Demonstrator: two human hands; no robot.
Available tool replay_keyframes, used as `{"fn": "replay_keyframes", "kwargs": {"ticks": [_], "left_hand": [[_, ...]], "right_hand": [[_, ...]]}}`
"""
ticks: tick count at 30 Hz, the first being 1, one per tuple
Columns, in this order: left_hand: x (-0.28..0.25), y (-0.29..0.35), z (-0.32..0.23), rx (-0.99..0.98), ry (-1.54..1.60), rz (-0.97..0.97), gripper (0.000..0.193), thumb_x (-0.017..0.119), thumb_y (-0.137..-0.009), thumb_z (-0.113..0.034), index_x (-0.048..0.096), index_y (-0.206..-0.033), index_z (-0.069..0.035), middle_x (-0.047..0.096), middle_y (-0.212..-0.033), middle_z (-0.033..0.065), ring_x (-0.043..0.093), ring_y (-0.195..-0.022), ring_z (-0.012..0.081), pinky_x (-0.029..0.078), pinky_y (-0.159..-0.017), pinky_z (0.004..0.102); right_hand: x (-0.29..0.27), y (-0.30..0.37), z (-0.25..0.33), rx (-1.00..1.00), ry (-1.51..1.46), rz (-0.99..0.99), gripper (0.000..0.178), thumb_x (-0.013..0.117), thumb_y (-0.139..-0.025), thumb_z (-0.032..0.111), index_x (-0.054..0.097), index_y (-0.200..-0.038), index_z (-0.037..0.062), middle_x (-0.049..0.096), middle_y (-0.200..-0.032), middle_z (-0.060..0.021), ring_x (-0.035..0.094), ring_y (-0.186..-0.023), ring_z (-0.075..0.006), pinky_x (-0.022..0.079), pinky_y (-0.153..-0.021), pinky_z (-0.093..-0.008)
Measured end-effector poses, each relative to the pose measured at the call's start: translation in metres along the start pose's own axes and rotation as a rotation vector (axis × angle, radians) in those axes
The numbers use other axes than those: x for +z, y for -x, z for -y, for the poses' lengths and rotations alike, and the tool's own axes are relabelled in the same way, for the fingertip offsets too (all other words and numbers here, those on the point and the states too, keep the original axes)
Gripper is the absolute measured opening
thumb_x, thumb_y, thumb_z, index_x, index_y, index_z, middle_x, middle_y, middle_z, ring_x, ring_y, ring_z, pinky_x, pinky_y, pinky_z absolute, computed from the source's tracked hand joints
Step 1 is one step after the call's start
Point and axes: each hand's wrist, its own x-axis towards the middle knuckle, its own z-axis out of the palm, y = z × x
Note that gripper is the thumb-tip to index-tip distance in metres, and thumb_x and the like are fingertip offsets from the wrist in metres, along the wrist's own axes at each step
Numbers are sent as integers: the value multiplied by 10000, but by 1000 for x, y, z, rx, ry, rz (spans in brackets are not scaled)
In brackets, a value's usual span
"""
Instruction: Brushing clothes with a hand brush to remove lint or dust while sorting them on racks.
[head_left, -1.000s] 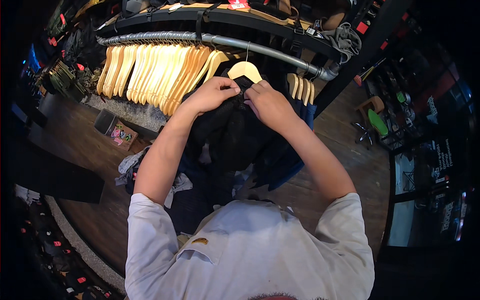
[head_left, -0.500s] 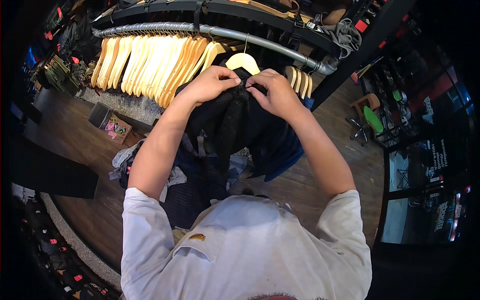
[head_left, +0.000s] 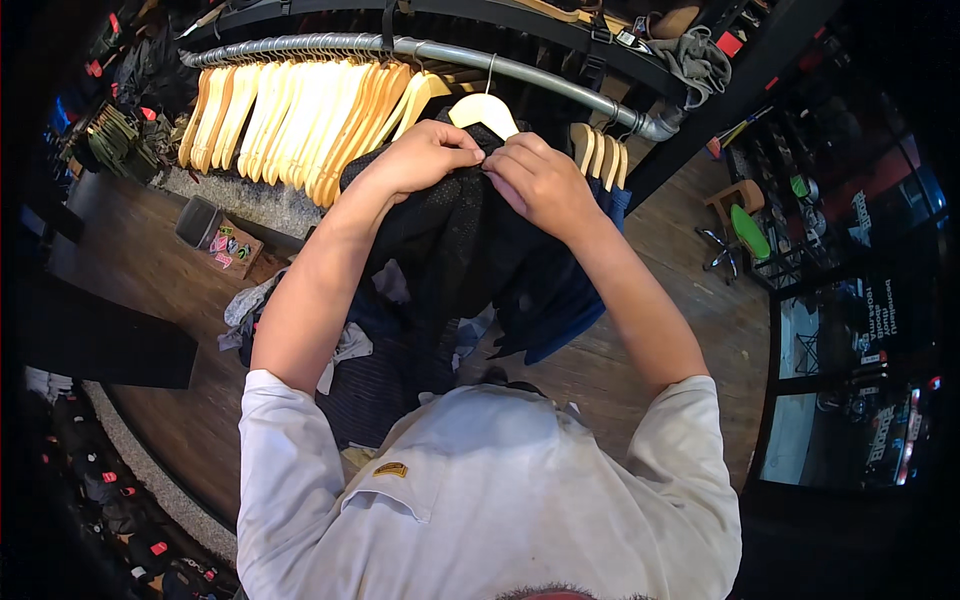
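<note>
Wood floor [head_left: 720, 340] spreads wide at right, metal rail [head_left: 540, 80] ahead; hands [head_left: 425, 160] [head_left: 545, 185] pinch dark garment [head_left: 440, 230] below hanger [head_left: 484, 111]

- Hands: 2, i.e. left hand [head_left: 425, 160] and right hand [head_left: 548, 185], upper centre.
- Black garment [head_left: 435, 245], centre: 1.
- Lone wooden hanger [head_left: 484, 112], upper centre: 1.
- Packed hangers [head_left: 300, 120], upper left: 20 or more; overlap prevents exact count.
- Short-row hangers [head_left: 597, 158], right of upper centre: 4 visible.
- Metal rail [head_left: 515, 67], top: 1.
- Green chair [head_left: 748, 233], right: 1.
</note>
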Motion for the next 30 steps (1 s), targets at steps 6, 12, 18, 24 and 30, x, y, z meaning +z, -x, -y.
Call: {"fn": "replay_keyframes", "kwargs": {"ticks": [6,12,18,24,30], "left_hand": [[2,4,-11,24,27,-1,144,783,-1017,-149,815,-1048,-12,752,-919,-20,636,-862,66,500,-809,234],[12,18,-19,113,-55,-16,140,772,-1037,-146,790,-1042,-7,692,-861,-45,573,-824,33,464,-748,225],[15,22,-13,110,-89,-44,124,781,-1032,-121,768,-1023,1,629,-862,-56,527,-799,31,441,-713,242],[15,20,-14,135,-71,-14,141,770,-1027,-101,744,-969,25,619,-888,-25,520,-800,36,431,-703,236],[13,16,-20,114,-217,-22,124,751,-1036,-96,749,-977,13,594,-810,-60,499,-758,14,409,-659,227]], "right_hand": [[0,4,0,101,-26,-41,259,874,-833,67,760,-1066,57,751,-1059,-57,718,-1070,-273,611,-894,-386],[4,15,-6,-74,24,-142,237,889,-807,21,760,-1005,34,752,-1039,-75,731,-1031,-282,625,-863,-377],[8,20,-11,-112,21,-175,258,887,-802,12,746,-1017,10,762,-1072,-95,739,-1042,-290,636,-855,-383],[12,21,-16,-85,-26,-145,285,884,-803,12,761,-1060,15,772,-1074,-90,739,-1040,-291,631,-872,-379],[21,17,-21,66,-167,-90,307,887,-808,56,793,-1099,40,764,-1016,-84,734,-1010,-292,625,-862,-381]]}}
